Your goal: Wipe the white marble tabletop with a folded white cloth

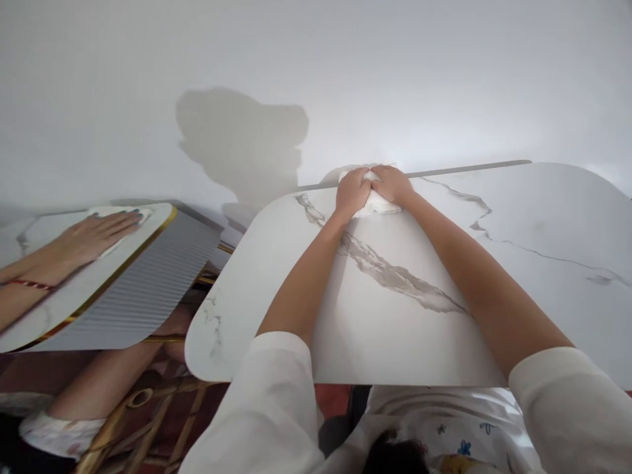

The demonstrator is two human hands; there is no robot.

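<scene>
A folded white cloth (pixel 379 205) lies at the far edge of a white marble-patterned tabletop (pixel 261 283), close to the wall. My left hand (pixel 352 192) presses on its left side, fingers curled over it. On the right side of the same cloth, my right hand (pixel 394 185) is closed over it in the same way. The two hands almost meet at the fingertips, and both arms stretch straight forward across the table. Most of the cloth is hidden under my hands.
To the left, another person's hand (pixel 101 234) rests on a white cloth on a smaller gold-trimmed table (pixel 123 263) with ribbed grey sides. A bamboo-like frame (pixel 148 408) stands below, between the tables. A white wall (pixel 419 79) rises right behind both tables.
</scene>
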